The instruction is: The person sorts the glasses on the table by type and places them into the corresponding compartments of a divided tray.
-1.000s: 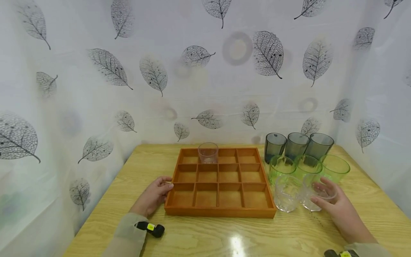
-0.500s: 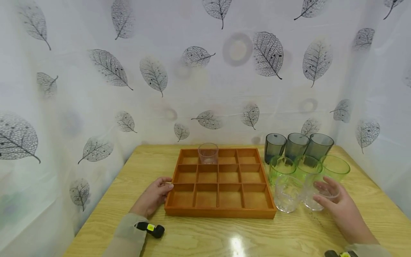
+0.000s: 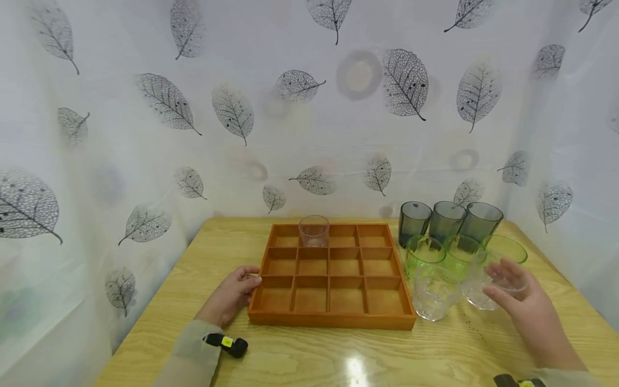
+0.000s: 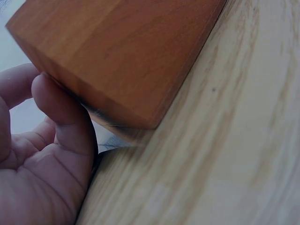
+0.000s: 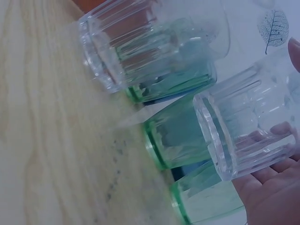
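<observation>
My right hand holds a clear drinking glass around its side; in the right wrist view, this fluted glass is off the table, tilted in that picture, with fingers behind it. Just left of it, a second clear glass stands on the table. My left hand rests against the left wall of a wooden compartment tray. In the left wrist view, the thumb touches the tray's outer wall near a corner. Another clear glass sits in a back-row compartment.
Behind the clear glasses are three green glasses, and behind those three dark grey glasses, all right of the tray. The wooden table meets a leaf-printed curtain at the back and sides.
My right hand has moved slightly right and back, lifting the clear glass up and away from its neighbour. The left hand and the tray have stayed put.
</observation>
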Tool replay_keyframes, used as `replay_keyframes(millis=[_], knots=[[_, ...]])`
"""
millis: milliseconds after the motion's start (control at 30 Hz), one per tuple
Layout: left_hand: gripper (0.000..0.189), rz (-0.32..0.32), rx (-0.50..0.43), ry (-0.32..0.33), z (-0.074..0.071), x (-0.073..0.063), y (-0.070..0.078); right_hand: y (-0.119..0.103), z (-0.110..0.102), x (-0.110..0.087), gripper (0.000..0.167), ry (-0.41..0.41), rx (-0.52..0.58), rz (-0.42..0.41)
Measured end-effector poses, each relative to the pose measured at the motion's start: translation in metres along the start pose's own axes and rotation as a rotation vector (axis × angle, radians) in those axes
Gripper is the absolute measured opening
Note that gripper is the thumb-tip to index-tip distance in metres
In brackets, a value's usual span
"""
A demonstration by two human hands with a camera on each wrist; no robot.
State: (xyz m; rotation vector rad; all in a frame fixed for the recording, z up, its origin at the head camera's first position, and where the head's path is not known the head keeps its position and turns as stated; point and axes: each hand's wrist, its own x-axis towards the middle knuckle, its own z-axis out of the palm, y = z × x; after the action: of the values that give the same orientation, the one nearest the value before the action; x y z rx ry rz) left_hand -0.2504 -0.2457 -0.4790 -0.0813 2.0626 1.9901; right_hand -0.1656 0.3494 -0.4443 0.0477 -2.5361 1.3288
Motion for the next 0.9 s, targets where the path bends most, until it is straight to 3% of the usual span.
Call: replay_keyframes(millis=[267, 467, 900], knots=[[0.044, 0.001, -0.005, -0.01, 0.0, -0.001, -0.001, -0.017, -0.011, 0.0, 0.079, 0.001, -0.014, -0.003], [0.043, -0.004, -0.016, -0.003, 0.001, 0.0, -0.001, -0.033, -0.015, 0.011, 0.08, -0.013, 0.016, 0.012], [0.042, 0.003, -0.025, 0.002, 0.0, 0.0, -0.001, -0.076, -0.004, 0.038, 0.075, -0.038, 0.08, -0.113]])
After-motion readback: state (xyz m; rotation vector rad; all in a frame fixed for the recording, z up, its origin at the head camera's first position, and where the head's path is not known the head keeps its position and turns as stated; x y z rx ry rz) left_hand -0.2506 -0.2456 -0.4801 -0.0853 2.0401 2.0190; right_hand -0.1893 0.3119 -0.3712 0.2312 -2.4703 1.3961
